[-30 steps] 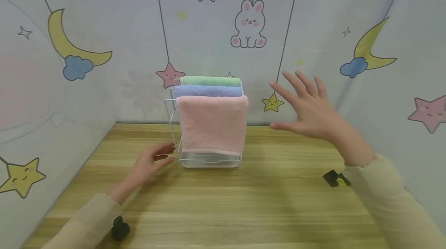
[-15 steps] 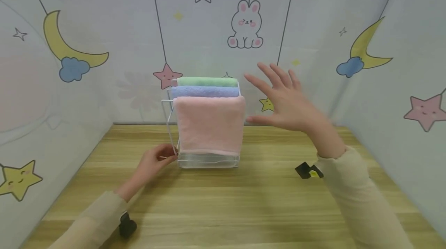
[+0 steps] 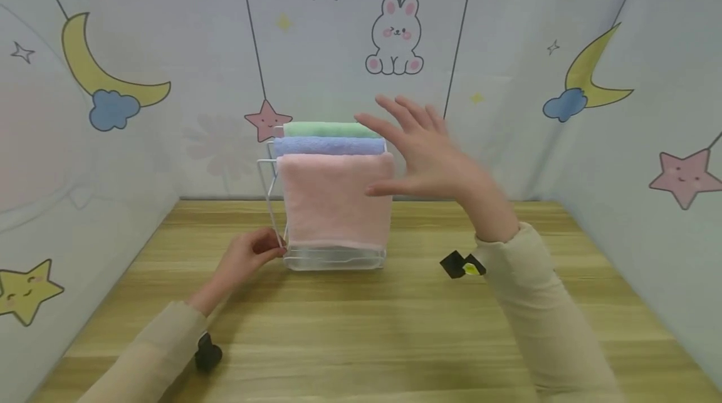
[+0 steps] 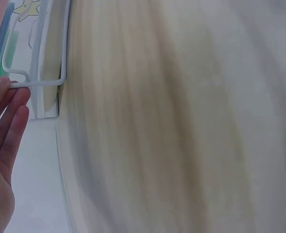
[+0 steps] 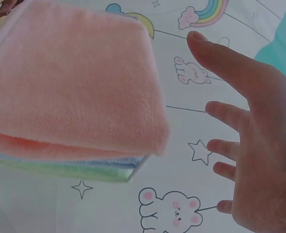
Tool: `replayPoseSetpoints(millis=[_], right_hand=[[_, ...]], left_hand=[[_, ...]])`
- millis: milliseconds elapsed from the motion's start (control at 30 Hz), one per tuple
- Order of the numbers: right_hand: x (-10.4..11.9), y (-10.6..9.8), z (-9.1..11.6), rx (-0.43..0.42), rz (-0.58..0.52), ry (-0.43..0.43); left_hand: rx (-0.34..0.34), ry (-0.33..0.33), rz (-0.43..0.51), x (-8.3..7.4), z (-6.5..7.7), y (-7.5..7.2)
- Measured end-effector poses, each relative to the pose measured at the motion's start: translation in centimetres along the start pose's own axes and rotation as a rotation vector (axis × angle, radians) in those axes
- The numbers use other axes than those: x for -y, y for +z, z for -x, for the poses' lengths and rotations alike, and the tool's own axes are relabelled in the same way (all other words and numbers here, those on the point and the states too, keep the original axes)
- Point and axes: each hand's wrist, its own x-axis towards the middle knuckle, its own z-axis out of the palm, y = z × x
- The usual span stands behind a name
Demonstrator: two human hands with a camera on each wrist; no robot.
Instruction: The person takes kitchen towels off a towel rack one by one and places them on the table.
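A white wire rack (image 3: 265,193) stands on the table with a clear tray (image 3: 333,259) at its base. Over its bars hang a pink towel (image 3: 333,202) in front, a blue towel (image 3: 327,146) behind it and a green towel (image 3: 333,130) at the back. My left hand (image 3: 245,259) pinches the rack's lower left wire between thumb and fingers, as the left wrist view also shows (image 4: 5,126). Spread wide, my right hand (image 3: 425,155) hovers at the pink towel's upper right; in the right wrist view a gap separates the hand (image 5: 259,136) from the towel.
The wood-grain table (image 3: 350,334) meets a pale cloth backdrop (image 3: 496,33) printed with stars, moons and a rabbit, which also closes off both sides. Small black devices (image 3: 209,353) sit at both wrists.
My right hand has moved left from beside the rack to the pink towel's upper right, fingers still spread. My left hand has closed in and taken hold of the rack's lower left wire.
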Motion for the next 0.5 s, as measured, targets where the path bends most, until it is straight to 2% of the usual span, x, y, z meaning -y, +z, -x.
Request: replayPoseSetpoints(millis=[100,300,400,500], right_hand=[[0.7,0.3,-0.9,0.013,-0.026,-0.010],[2.0,1.3,-2.4,0.013,-0.125,-0.002],[2.3,2.0,-3.0,-0.016,-0.181,-0.005],[2.3,3.0,-3.5,-0.059,-0.205,-0.025]], left_hand=[[0.013,0.010,-0.007,-0.1,0.0,-0.2],[0.007,-0.015,-0.022,-0.4,0.1,-0.2],[-0.017,-0.002,-0.014,-1.6,0.2,-0.1],[-0.032,-0.003,0.001,-1.8,0.3,0.0]])
